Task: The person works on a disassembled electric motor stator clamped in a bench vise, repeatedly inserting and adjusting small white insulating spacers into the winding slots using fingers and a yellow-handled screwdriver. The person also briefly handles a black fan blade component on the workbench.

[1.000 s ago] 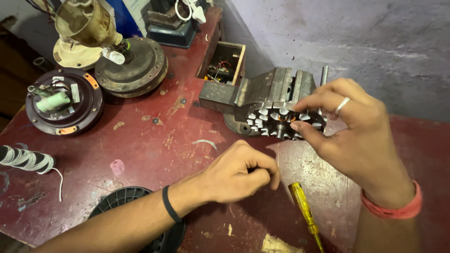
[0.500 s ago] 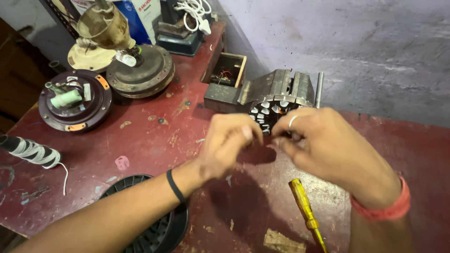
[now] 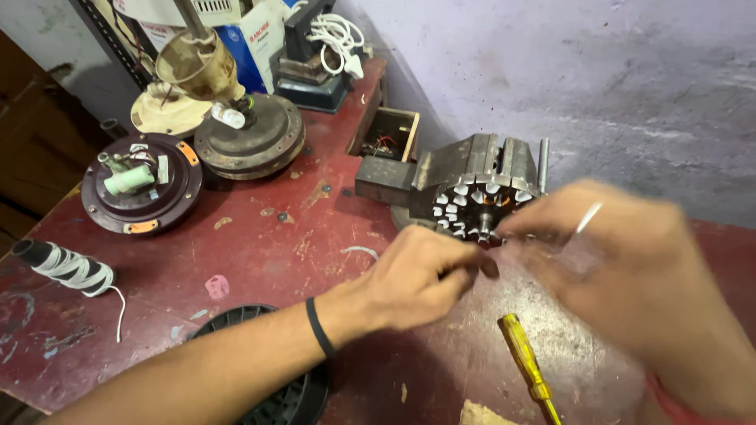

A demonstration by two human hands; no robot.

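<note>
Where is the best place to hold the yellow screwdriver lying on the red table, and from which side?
Probably the translucent yellow screwdriver handle: it lies flat on the worn red table, its long sides bare. Come from above and pinch across it. Its lower end leaves the picture, so the shaft cannot be judged.

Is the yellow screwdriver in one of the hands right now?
No, the yellow screwdriver lies on the red table, untouched.

Two hands (image 3: 417, 275) (image 3: 622, 267), one stator (image 3: 476, 206), one screwdriver (image 3: 529, 366), two motor housings (image 3: 142, 182) (image 3: 250, 138).
</note>
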